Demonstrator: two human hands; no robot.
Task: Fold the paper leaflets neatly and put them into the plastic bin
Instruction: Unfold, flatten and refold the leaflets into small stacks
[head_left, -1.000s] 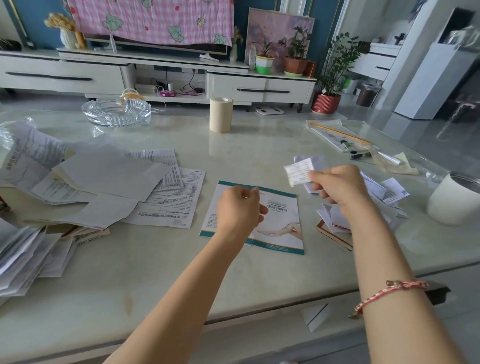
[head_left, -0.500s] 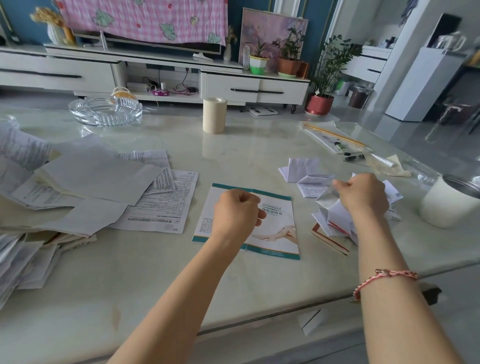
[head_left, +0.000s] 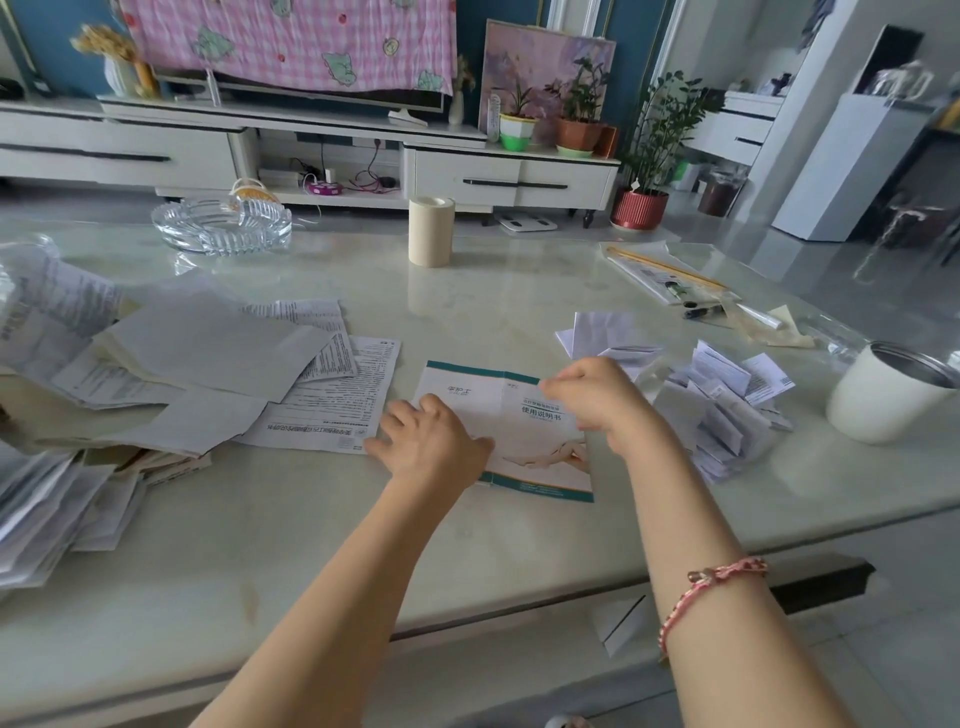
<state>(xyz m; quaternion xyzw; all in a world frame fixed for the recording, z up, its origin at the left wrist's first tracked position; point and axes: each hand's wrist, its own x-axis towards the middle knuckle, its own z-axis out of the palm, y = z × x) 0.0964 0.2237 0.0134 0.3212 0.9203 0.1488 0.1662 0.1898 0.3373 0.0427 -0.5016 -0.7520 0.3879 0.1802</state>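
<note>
The white paper leaflet with green edges (head_left: 488, 410) lay flat on the pale surface (head_left: 311, 545). The left hand (head_left: 431, 441) pressed it, grip wide. The right hand (head_left: 597, 395) pinched its far edge.

The teal-edged leaflet (head_left: 519, 439) reads "使用说明书".

A pale, glossy table (head_left: 519, 291) carries a loose heap of unfolded leaflets (head_left: 197, 358) at the left and a teal-edged leaflet (head_left: 514, 415) lying flat at the near middle. Folded leaflets (head_left: 727, 400) are piled to the right, beside a white cup (head_left: 883, 395). Farther back stand a glass ashtray (head_left: 221, 226) and a beige cylinder (head_left: 431, 231), and at the far right lies what may be a clear sleeve (head_left: 670, 275) of pens.
</note>
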